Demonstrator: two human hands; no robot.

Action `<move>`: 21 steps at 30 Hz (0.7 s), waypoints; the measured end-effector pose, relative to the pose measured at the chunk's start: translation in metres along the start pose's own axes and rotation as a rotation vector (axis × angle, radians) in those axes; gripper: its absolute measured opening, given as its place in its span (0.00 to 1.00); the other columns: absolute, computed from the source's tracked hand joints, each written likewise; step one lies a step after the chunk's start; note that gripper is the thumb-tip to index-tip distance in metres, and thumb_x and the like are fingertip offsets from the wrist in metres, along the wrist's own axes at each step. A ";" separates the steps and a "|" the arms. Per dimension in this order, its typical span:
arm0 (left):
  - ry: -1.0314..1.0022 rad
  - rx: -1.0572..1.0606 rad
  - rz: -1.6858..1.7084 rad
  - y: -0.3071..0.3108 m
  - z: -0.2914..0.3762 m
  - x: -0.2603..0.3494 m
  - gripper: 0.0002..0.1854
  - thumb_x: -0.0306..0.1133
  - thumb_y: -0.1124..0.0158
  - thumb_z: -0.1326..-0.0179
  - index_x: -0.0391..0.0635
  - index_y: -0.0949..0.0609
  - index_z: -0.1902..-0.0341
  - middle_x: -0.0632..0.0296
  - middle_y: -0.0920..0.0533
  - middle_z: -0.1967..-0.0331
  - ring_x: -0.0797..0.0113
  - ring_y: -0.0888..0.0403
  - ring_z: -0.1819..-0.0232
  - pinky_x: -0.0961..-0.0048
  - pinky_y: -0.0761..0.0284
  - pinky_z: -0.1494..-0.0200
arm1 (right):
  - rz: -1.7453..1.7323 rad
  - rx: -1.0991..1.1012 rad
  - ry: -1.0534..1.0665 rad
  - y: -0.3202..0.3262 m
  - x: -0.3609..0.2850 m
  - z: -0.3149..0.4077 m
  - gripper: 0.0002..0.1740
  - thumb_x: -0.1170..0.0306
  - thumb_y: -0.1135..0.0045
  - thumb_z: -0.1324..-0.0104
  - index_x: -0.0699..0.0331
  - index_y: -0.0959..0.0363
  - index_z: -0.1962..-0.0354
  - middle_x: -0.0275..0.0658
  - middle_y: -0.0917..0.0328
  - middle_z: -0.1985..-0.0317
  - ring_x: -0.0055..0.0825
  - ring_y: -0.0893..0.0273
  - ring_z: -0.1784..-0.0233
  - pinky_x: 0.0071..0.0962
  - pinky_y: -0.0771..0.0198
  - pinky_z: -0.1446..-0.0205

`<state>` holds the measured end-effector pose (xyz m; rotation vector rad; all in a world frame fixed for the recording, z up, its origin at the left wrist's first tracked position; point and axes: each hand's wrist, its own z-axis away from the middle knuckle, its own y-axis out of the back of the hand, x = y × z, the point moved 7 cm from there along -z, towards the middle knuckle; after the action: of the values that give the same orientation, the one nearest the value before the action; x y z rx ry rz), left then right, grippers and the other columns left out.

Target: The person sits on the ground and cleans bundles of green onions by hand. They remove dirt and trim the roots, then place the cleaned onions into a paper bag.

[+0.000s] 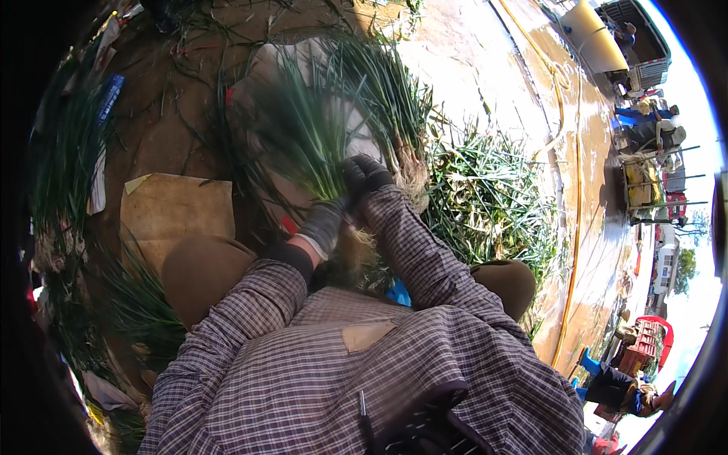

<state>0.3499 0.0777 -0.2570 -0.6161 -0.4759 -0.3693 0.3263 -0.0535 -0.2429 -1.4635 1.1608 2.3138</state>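
Both of my hands wear dark gloves and meet in front of my knees. My left hand (325, 227) is closed round the lower stalks of a bunch of green onions (310, 136), whose leaves fan away from me, partly blurred. Pale roots hang below that grip. Against the bunch's right side lies my right hand (367, 176), its fingers bent; whether it grips any stalks is hidden. Just beyond, a second pile of green onions (398, 125) rests on a pale sheet (273, 62), with its roots towards me.
Loose leaves are heaped (495, 193) at the right. A brown board or sheet (176, 216) lies by my left knee, and more green onions (68, 153) line the far left. A yellow hose (574, 239) crosses wet ground. Several people and vehicles stand farther right.
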 end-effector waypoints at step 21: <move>0.013 -0.154 0.077 -0.003 0.010 -0.005 0.14 0.38 0.35 0.49 0.38 0.23 0.73 0.58 0.26 0.84 0.66 0.28 0.80 0.72 0.28 0.73 | -0.325 -0.142 -0.272 0.037 0.013 0.049 0.12 0.67 0.39 0.44 0.64 0.24 0.63 0.37 0.22 0.71 0.18 0.34 0.78 0.17 0.40 0.77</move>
<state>0.3408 0.0821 -0.2514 -0.7786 -0.4128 -0.3389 0.2667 -0.0481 -0.2238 -1.2196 0.6469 2.3070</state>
